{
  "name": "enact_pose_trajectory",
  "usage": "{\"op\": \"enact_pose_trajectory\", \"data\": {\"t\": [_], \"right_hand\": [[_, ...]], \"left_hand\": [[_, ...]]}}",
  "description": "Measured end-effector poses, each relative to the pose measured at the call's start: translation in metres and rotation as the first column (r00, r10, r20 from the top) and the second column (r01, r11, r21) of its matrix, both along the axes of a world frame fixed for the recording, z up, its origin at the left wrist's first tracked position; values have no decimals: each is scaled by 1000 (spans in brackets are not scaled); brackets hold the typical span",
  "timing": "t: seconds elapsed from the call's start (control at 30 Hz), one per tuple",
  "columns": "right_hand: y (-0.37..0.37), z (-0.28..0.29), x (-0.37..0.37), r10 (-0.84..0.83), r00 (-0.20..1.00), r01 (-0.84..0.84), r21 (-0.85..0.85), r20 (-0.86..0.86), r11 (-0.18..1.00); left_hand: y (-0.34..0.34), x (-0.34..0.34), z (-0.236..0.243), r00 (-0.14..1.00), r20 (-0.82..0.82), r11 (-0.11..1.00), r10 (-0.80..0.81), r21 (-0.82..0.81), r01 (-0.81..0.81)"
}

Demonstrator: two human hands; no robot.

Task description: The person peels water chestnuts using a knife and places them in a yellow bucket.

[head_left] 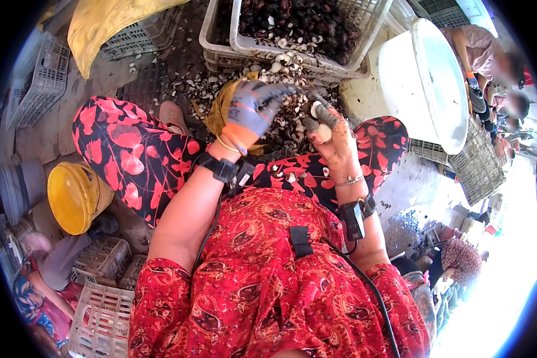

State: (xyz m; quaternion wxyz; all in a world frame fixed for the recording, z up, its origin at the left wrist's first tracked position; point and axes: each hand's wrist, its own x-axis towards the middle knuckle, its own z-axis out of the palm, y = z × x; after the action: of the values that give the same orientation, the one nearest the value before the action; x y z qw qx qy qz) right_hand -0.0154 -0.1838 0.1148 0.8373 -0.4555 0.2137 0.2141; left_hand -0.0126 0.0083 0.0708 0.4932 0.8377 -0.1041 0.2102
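Dusty grey ground (pixel 48 134) strewn with broken shell bits runs under everything, with grey plastic crates (pixel 39 77) stacked at the far left and a yellow sack (pixel 101 24) draped over another crate above them. Lower left, a yellow bucket (pixel 74 197) lies tipped on its side, and below it stand more pale lattice crates (pixel 101 310), beside another person's flowered sleeve (pixel 27 295). Moving toward the middle, the person's knees in red-and-black flowered cloth frame a heap of empty shells (pixel 280 119) on the ground. Over that heap the left hand (pixel 253 107), in a grey glove with an orange cuff, is curled with its fingers bent toward the right hand; whether it grips a tool I cannot tell. Just beside it, touching at the fingertips, the right hand (pixel 334 140) is bare and pinches a small pale shellfish (pixel 322 131) between thumb and fingers, with a second pale shell piece showing just above. Both wrists carry black strapped devices. Behind the hands a white basket (pixel 364 24) holds dark shellfish. Right of that a large white tub (pixel 423 83) stands tilted, and beyond it other people sit at work near a flat wire basket (pixel 480 167)
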Motion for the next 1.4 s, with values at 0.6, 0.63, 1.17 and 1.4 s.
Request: {"op": "enact_pose_trajectory", "data": {"t": [0.6, 0.63, 1.17, 1.4], "right_hand": [[1, -23, 2, -132, 984, 165, 323, -123, 932], [5, -23, 0, -139, 965, 224, 418, -223, 880], [20, -32, -2, -275, 939, 331, 331, -206, 884], [12, -42, -4, -210, 976, 219, 229, -60, 948]], "left_hand": [[-14, -5, -3, 995, 19, 989, -94, -116, 96], [-16, -9, 7, 989, 111, 995, -97, -6, 98], [-21, -7, -6, 989, 129, 993, -72, -86, 83], [-14, -8, 7, 984, -9, 964, -175, -206, 170]]}}
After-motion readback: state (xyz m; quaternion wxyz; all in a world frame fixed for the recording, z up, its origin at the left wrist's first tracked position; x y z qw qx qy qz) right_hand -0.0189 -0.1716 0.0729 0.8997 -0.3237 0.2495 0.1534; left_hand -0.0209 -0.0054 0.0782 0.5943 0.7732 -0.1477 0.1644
